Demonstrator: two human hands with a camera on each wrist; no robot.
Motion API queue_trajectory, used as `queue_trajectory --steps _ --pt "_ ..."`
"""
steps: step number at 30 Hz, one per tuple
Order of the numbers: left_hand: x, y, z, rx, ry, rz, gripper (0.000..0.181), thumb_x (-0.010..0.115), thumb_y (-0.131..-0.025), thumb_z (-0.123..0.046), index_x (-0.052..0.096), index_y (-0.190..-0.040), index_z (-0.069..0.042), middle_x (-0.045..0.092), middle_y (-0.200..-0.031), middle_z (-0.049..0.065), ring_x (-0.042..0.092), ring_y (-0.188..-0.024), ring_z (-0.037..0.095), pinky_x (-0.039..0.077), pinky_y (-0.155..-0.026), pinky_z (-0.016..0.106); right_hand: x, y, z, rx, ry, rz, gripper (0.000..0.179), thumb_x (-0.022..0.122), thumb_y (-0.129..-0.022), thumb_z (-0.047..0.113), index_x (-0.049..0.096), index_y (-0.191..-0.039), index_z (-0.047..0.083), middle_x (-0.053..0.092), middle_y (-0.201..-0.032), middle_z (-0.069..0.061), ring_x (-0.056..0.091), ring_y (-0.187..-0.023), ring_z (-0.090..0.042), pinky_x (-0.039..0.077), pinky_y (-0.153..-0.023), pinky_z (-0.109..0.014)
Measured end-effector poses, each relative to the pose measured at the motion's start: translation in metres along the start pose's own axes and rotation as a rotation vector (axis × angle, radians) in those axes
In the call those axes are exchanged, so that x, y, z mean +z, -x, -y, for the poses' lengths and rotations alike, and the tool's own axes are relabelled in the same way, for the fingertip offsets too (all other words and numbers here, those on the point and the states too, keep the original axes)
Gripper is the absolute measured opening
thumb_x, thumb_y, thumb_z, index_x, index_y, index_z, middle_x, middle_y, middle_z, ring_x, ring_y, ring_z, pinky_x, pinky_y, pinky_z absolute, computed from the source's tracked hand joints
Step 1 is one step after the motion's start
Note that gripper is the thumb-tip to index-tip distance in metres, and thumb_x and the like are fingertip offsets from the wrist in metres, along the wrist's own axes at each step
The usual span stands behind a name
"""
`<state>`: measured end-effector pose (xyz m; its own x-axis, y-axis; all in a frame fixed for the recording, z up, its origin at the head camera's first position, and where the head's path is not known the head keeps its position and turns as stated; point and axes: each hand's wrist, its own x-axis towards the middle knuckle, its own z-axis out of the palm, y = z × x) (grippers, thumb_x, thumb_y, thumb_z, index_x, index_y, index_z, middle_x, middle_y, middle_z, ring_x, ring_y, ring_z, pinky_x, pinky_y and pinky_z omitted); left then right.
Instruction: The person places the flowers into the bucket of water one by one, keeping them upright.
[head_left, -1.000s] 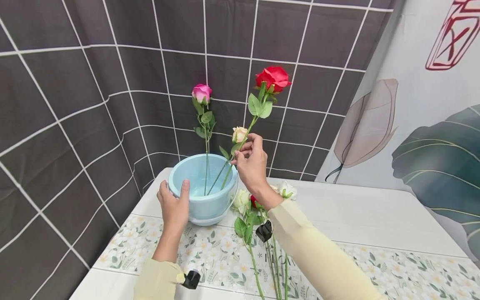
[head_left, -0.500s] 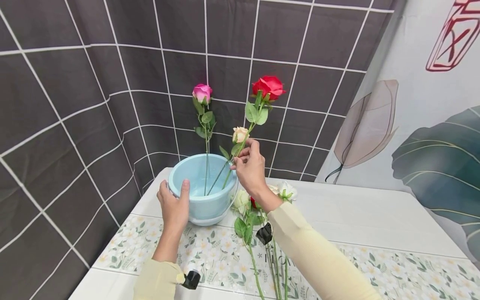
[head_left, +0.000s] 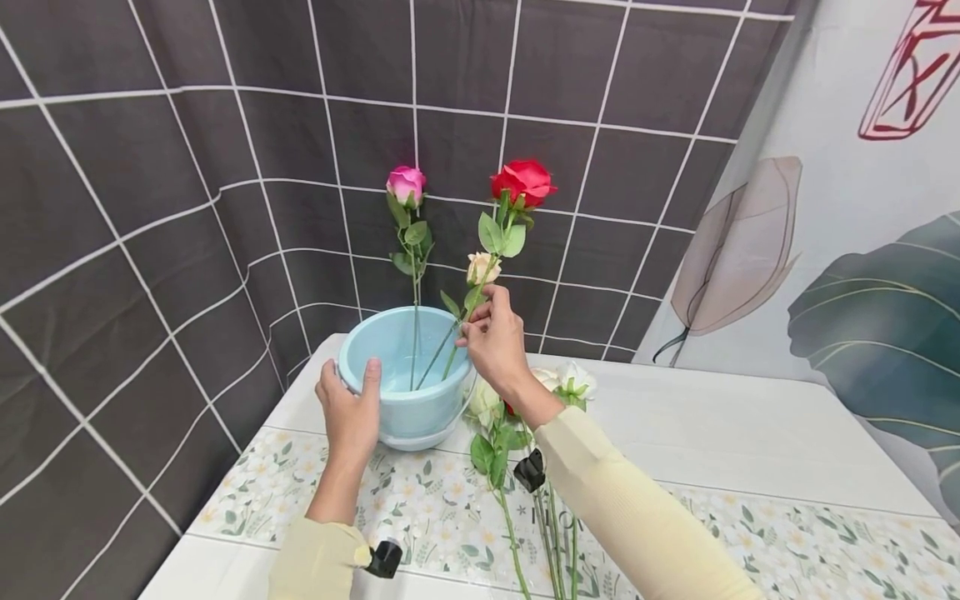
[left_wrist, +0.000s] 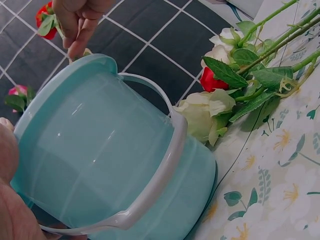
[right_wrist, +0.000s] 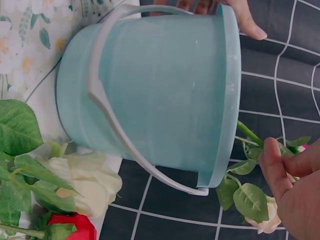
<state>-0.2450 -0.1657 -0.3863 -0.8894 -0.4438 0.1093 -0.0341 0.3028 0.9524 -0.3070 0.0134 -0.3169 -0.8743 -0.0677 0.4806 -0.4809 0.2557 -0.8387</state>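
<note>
My right hand pinches the stem of a red rose between thumb and fingers, above the right rim of a light blue bucket. The lower stem slants down inside the bucket. A cream rose leans right beside it, and a pink rose stands upright, both with stems in the bucket. My left hand holds the bucket's left side, thumb at the rim. The right wrist view shows the fingertips of the right hand close together by the stem, with the left hand at the bucket's far side.
Several white roses and a red rose lie right of the bucket, stems toward the front of the table. The bucket's pale handle hangs down its side. A dark gridded curtain closes off the back and left.
The red rose has moved down and left, deeper into the bucket, with my right hand moving down slightly along with it. My left hand stays on the bucket.
</note>
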Motion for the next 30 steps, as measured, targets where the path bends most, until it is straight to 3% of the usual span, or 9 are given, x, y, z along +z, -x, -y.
queue_trajectory --steps 14,23,30 --pt "0.0004 -0.0002 0.0 0.001 -0.004 -0.009 0.093 0.038 -0.093 -0.066 -0.002 -0.154 -0.01 0.013 -0.15 0.021 0.021 -0.141 0.042 0.017 -0.117 0.053 -0.0002 0.0026 -0.0077 0.006 0.003 0.052 0.044 0.05 -0.088 -0.019 0.04 -0.129 -0.006 0.058 -0.092 -0.019 0.067 -0.079 -0.032 0.059 -0.066 -0.028" --pt "0.0011 -0.0002 -0.0004 0.001 0.001 -0.01 0.092 0.039 -0.093 -0.065 -0.001 -0.154 -0.01 0.013 -0.15 0.021 0.021 -0.14 0.042 0.017 -0.116 0.054 -0.002 0.0029 -0.006 -0.045 0.065 0.107 0.015 0.054 -0.087 -0.014 0.062 -0.098 -0.008 0.064 -0.078 -0.017 0.068 -0.063 -0.03 0.057 -0.057 -0.025" --pt "0.0009 -0.0013 0.0 -0.007 -0.003 -0.019 0.091 0.041 -0.094 -0.064 -0.001 -0.155 -0.011 0.014 -0.15 0.021 0.022 -0.14 0.043 0.017 -0.116 0.055 -0.0077 0.0065 -0.0014 -0.035 0.18 0.051 0.005 0.061 -0.089 -0.005 0.064 -0.093 -0.006 0.065 -0.074 -0.012 0.064 -0.054 -0.017 0.055 -0.055 -0.025"
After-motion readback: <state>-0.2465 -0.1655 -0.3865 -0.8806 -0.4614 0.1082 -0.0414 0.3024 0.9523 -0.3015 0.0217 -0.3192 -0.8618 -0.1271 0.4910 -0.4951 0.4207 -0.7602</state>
